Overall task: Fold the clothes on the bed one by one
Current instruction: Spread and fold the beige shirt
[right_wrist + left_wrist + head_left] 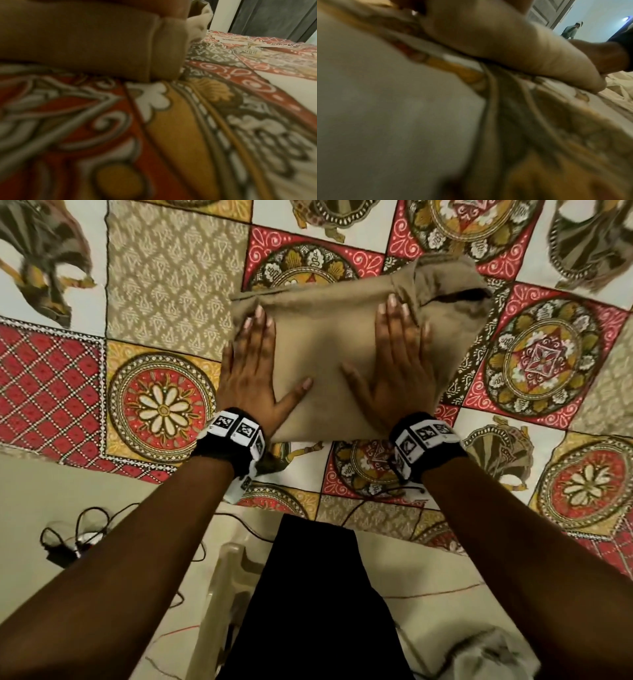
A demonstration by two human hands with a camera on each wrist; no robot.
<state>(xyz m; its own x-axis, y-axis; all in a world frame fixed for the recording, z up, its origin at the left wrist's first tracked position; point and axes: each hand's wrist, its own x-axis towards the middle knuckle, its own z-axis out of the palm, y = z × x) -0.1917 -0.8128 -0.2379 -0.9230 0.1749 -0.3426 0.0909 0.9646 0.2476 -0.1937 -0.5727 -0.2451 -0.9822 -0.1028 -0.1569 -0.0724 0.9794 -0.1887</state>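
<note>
While lying on the patterned bedsheet (164, 296), the folded tan garment (325, 354) is pressed flat by left hand (251, 371) and right hand (399, 371), fingers straight.

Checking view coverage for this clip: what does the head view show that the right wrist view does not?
Only the head view shows both hands, left hand and right hand, pressed flat on the folded tan garment, plus the floor cables. Only the right wrist view shows the dark curtain. Both show the garment and the patterned bedsheet.
</note>
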